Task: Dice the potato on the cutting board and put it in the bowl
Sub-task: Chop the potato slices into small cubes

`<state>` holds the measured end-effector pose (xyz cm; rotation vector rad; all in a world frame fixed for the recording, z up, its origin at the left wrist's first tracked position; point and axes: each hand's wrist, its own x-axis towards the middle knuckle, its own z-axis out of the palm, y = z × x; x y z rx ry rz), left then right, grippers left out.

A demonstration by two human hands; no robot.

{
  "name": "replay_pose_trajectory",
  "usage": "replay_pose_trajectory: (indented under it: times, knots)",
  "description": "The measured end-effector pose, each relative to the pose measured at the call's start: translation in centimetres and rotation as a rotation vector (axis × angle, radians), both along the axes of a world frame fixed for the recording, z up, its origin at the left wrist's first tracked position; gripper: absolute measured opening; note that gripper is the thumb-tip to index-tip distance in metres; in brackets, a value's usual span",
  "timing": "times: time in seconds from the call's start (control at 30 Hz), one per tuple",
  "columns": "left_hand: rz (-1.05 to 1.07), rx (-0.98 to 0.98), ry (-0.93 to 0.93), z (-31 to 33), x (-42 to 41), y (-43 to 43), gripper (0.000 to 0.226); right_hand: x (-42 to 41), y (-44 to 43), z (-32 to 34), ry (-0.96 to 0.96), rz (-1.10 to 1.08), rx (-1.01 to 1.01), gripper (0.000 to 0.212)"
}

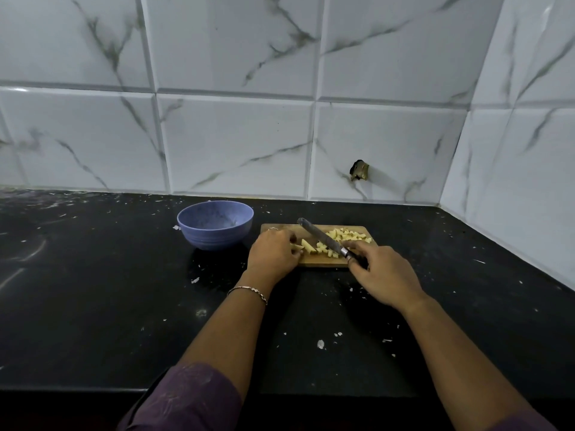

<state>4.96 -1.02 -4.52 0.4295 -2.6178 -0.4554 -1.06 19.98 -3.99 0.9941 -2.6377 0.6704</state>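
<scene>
My left hand (273, 251) curls its fingertips down on the uncut potato strips (306, 245) at the left end of the cutting board (323, 262); my right hand (384, 275) grips the knife (323, 239) by its handle, blade slanting across the board; a heap of dice (348, 235) lies at the far right; the blue bowl (186, 227) stands just left of the board on the bench (93, 275), and I see no potato in it. I judge the pieces firm, light, wet and slippery; I would pin the strips from above, and scoop the dice rather than pinch them.
</scene>
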Motion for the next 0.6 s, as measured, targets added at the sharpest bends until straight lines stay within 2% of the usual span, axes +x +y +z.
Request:
replay_pose_trajectory:
  times: [0.17,0.4,0.53,0.6]
  knots:
    - [0.015,-0.016,-0.008,0.1,-0.1,0.1,0.023,0.5,0.1,0.3,0.036,-0.032,-0.040,0.039]
    - [0.089,-0.190,-0.050,0.9,0.7,0.0,0.028,0.9,0.0,0.5,0.044,-0.036,-0.016,0.041]
    - [0.139,-0.226,-0.094,0.9,0.8,-0.2,0.035,1.0,0.1,0.6,0.049,-0.050,-0.025,0.041]
    - [0.138,-0.242,-0.057,1.0,0.7,0.1,0.037,1.1,0.1,0.6,0.056,-0.062,-0.030,0.041]
